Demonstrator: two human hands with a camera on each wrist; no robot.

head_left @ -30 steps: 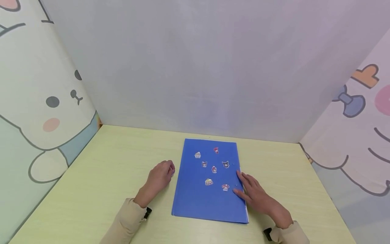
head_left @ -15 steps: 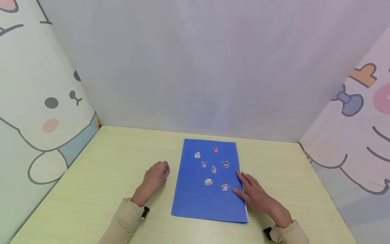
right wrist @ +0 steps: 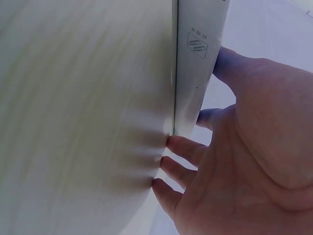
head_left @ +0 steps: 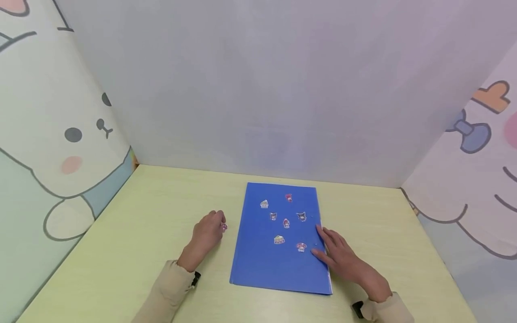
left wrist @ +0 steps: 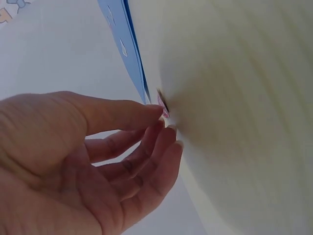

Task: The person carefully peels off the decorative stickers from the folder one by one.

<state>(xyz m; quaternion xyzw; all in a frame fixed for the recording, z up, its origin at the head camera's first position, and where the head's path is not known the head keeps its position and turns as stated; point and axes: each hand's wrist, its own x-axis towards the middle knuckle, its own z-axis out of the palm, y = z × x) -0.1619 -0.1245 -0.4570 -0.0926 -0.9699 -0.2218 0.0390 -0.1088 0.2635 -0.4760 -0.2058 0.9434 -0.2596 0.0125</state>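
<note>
Partly, the left hand point(head_left: 207, 233) hides its pinched sticker point(head_left: 224, 228); the relaxed right hand point(head_left: 343, 258) touches a blue board point(head_left: 260, 264).

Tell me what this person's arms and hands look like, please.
The left hand and right hand are bare, with no gloves or rings showing. The left sleeve and right sleeve are plain beige, the left loosely creased. A small black piece shows at each wrist, left and right.
</note>
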